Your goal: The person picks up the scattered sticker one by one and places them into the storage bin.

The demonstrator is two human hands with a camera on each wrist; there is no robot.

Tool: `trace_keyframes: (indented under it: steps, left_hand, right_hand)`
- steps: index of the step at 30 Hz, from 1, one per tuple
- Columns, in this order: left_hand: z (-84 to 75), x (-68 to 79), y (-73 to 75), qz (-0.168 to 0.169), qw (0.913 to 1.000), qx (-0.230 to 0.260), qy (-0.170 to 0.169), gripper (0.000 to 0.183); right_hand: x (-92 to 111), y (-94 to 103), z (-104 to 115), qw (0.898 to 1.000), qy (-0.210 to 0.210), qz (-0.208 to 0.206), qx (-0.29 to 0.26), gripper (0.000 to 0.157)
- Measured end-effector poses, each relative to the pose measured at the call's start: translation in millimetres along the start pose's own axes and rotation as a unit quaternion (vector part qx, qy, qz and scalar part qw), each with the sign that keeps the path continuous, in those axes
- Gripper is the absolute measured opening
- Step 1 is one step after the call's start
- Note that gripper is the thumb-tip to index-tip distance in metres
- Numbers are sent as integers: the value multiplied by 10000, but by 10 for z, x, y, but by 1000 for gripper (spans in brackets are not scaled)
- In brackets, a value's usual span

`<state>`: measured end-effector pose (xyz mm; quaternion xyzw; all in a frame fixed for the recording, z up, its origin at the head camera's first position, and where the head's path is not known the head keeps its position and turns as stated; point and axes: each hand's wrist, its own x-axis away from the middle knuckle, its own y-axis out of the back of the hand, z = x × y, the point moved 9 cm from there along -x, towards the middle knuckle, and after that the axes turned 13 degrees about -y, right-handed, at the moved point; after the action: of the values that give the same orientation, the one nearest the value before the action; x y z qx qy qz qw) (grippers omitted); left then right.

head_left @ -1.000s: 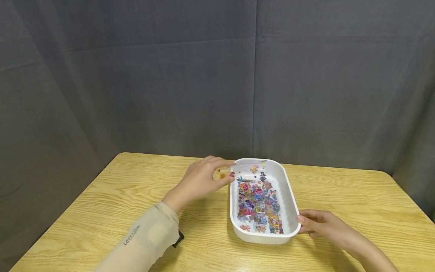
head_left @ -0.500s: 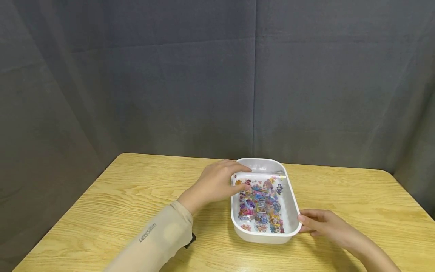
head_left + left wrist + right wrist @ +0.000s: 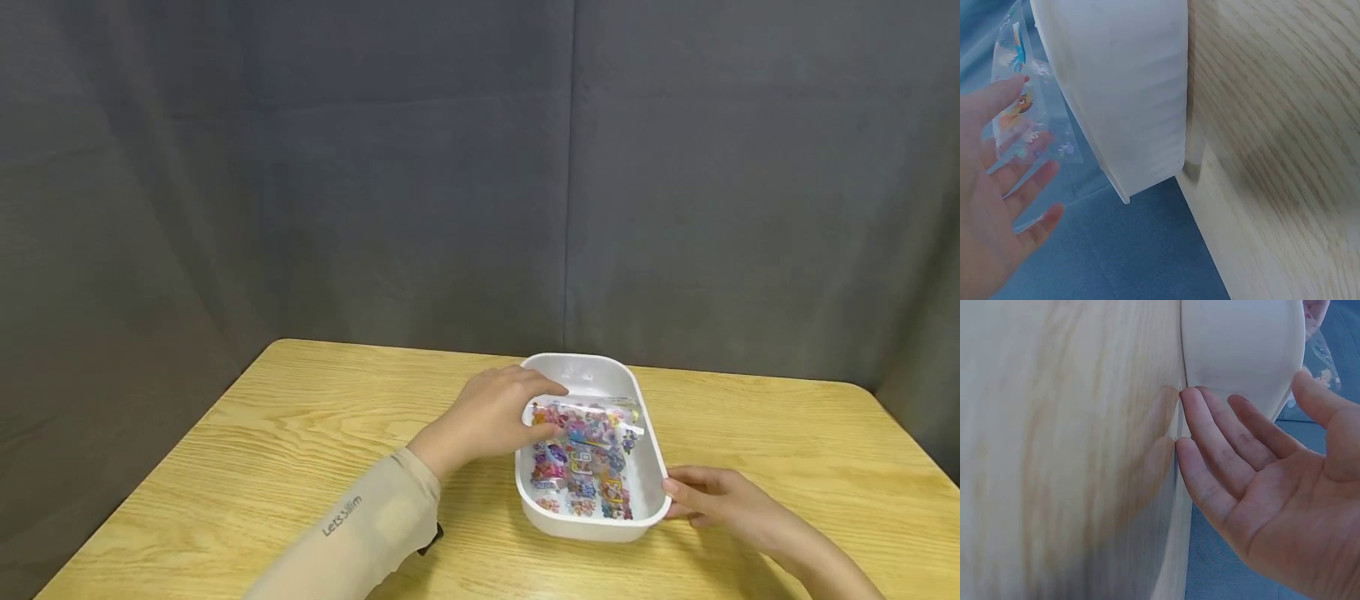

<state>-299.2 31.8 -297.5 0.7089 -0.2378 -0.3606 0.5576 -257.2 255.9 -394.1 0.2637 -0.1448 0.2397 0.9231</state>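
Note:
A deep white plastic tray (image 3: 581,375) stands on the table, holding a layer of colourful cartoon stickers (image 3: 588,479) on clear plastic. My left hand (image 3: 498,417) reaches over the tray's left rim. Between its thumb and fingers it holds a clear plastic sheet (image 3: 1041,112) printed with cartoon ponies; whether this is a flat sheet or a bag I cannot tell. The sheet lies over the other stickers inside the tray. At the near right corner, my right hand (image 3: 712,496) holds the tray, thumb at the rim and fingertips low against its outer wall.
A light wooden table (image 3: 337,408) bears the tray. Behind it hangs a dark grey cloth curtain (image 3: 420,208), close to the table's far edge. A beige sleeve (image 3: 367,517) with lettering covers the left forearm.
My left hand has moved right and lower, toward the tray's inside, and the clear sheet has come down from the far end over the stickers. The right hand stays at the same corner.

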Motion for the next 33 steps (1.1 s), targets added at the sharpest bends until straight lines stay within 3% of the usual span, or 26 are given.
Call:
trace_keyframes:
  steps: [9,22,33]
  left_hand:
    - [-68,-41,-126,318,9992,-228,-116,50]
    - [-93,-12,-231,476,9988,-50,-87,53]
    - [-120,5,-184,417,9990,-4,-144,50]
  right_hand:
    - [2,18,-11,10000,31,32,24,61]
    - [-1,14,-15,10000,65,-28,-5,62]
    - [-19,10,19,9998,80,-194,61,58]
